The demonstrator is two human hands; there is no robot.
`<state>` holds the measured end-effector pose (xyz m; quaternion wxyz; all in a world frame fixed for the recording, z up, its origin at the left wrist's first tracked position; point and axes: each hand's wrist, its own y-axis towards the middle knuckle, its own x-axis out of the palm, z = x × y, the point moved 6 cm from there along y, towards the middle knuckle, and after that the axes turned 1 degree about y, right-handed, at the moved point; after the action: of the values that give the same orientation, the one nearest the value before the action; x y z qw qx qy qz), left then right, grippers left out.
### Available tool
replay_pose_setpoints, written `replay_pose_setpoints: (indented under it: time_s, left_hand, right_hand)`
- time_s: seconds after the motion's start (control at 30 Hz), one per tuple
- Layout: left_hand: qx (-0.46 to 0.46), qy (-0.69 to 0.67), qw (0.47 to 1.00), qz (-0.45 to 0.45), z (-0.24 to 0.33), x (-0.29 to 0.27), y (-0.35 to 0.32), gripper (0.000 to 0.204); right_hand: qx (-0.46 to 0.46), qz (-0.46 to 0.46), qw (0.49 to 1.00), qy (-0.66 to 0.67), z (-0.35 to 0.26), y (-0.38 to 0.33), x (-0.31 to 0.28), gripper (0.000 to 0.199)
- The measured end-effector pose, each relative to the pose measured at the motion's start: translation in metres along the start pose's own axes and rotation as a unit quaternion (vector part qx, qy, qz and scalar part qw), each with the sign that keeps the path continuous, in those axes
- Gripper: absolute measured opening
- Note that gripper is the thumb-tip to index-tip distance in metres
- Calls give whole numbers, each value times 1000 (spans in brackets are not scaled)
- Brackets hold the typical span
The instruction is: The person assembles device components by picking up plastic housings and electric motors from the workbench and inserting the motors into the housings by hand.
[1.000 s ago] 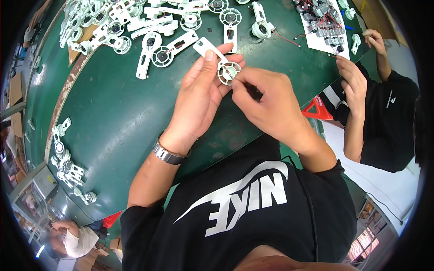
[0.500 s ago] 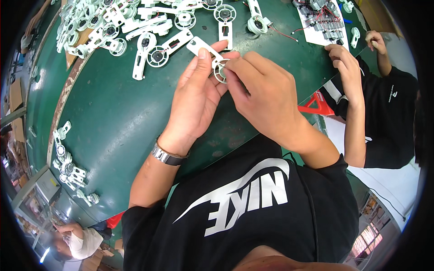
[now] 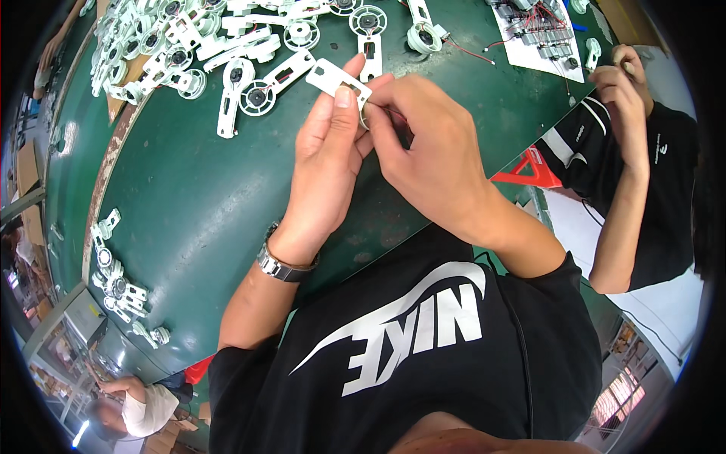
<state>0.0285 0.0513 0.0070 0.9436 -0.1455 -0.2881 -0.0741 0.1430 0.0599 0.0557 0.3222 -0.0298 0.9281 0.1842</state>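
The plastic part (image 3: 338, 79), a pale slotted arm, is held above the green table (image 3: 189, 204), in front of the loose pile of similar parts (image 3: 147, 49). The left hand (image 3: 321, 163) has it clamped, thumb across the face of the slotted plate and fingers behind. The right hand (image 3: 427, 144) has thumb and forefinger bent in at the far end, which they largely cover; whether they are closed on anything cannot be told. A thin red wire (image 3: 396, 113) shows beside those fingers. In this inspector's judgement, the part is light and stiff, with a smooth face that may slip slightly under a dry thumb. The wire appears soft and the weak point, liable to damage if pulled. Recommended hold: the plate's long edges, clear of slots and wire.
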Motion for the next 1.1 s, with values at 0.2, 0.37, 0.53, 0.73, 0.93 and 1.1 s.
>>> replay_pose_setpoints:
  time_s: [0.2,0.37,0.53,0.73,0.93,1.1]
  left_hand:
    - [27,10,1000,6,5,-3,2,55]
    - [34,28,999,27,5,-6,0,55]
    - [31,40,998,40,4,-5,-1,55]
    - [26,84,995,53,0,-7,-1,54]
    - [63,87,993,49,4,-6,-1,46]
    - [59,86,993,49,6,-5,-3,43]
  right_hand:
    - [87,-66,980,164,1,-9,-10,53]
    - [37,-92,988,122,0,-1,-19,42]
    - [-40,-60,997,-40,-6,-1,-17,33]
    - [-90,-50,977,-185,-14,4,-20,30]
    - [-65,-66,995,-31,-11,7,-22,26]
    - [-49,-44,997,43,3,5,-20,26]
